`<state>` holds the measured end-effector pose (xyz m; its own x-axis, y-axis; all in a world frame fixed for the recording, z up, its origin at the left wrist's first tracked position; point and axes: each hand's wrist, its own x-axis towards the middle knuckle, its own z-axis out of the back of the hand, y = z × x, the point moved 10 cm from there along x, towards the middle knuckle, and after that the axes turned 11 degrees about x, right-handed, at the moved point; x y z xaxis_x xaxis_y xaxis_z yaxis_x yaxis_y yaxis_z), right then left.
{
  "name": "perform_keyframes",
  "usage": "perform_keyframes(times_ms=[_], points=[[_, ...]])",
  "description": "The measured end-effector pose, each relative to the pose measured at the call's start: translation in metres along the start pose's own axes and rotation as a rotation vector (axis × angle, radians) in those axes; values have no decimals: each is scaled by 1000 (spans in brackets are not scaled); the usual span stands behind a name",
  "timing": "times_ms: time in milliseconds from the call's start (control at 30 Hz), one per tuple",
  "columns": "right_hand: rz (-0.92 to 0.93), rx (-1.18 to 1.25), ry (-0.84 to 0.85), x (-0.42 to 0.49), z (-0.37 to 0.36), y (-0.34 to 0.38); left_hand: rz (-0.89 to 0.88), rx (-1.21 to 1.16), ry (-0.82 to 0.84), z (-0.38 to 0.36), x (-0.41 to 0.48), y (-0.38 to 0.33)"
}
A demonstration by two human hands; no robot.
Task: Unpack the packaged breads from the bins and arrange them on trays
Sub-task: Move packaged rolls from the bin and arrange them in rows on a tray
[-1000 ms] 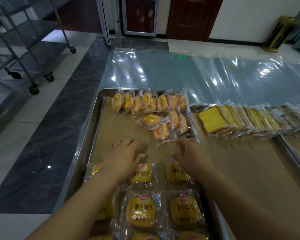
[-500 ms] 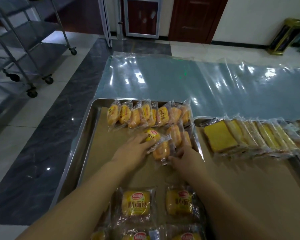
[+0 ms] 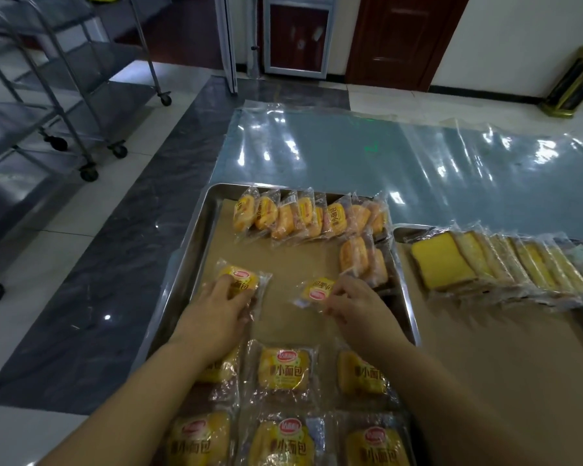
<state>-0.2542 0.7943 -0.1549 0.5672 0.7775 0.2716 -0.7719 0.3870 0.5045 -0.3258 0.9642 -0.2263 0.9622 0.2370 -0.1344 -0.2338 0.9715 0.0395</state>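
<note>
plastic sheet [image 3: 401,156], clear and glossy, lies spread over the floor beyond the work area. wheeled rack [image 3: 64,105], bare metal shelves, stands well apart at far left. metal tray [image 3: 196,237] sits in front of me, lined with brown paper [image 3: 297,264]. second tray [image 3: 414,229] sits just beside it on the right, also paper-lined, carrying a leaning row of sliced cake packets [image 3: 485,260] along its far edge. on the metal tray: far row [image 3: 303,215] of small bread packets stands on edge, overlapping, along the far rim; short stack [image 3: 362,260] of the same packets leans at the right rim just below that row; flat packets [image 3: 283,368] lie face up in rows at the near end, labels readable, and my forearms cover some of them. left hand [image 3: 216,317] is over the left side of the paper, fingers curled onto the left packet [image 3: 241,279], which lies flat, label up. right hand [image 3: 364,311] is near the right rim, fingertips pinching the right packet [image 3: 317,290] by its near edge; this packet is tilted, and whether it touches the paper i cannot tell. the two held packets are apart, with bare paper between them.
</note>
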Motion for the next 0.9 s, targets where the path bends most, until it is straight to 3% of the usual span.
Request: perform_keyframes(times_ms=[133, 400, 533, 667, 800, 900], points=[[-41, -78, 128, -7, -23, -5, 21, 13, -41, 0, -9, 11], [-206, 67, 268, 2, -44, -15, 29, 7, -42, -3, -13, 15], [-316, -14, 254, 17, -46, -18, 41, 36, -41, -4, -14, 17], [-418, 213, 198, 35, -53, -10, 34, -10, -50, -5, -14, 18], [-262, 28, 329, 39, -58, -4, 25, -131, -68, -6, -16, 22], [-380, -18, 445, 23, -68, -24, 31, -164, -71, -7, -16, 26]])
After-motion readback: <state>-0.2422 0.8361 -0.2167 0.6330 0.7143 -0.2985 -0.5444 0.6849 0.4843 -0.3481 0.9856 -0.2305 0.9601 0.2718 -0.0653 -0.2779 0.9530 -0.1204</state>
